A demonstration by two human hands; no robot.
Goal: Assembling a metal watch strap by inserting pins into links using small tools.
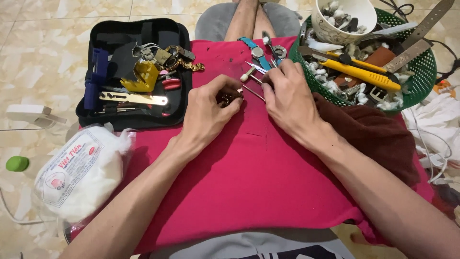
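Hands: left hand [211, 112] is pinched shut on a small dark watch part [227, 98]; right hand [287, 96] is clenched around a thin metal pin tool [253, 92].
Watch part: sits at the left fingertips, on the red cloth [249, 182], at nine o'clock from the tool's tip and almost touching it.
Doing it well: I'd judge the part should stay pressed flat on the cloth while the pin goes in straight, without slipping.
Nearby: small hammer [248, 74] and blue-strapped watch [256, 50] at twelve o'clock from the hands.
Tool case [134, 72]: open, at ten o'clock.
Green basket [421, 81]: at two o'clock, holding a yellow utility knife [362, 73].
Cotton bag [81, 172]: at eight o'clock.
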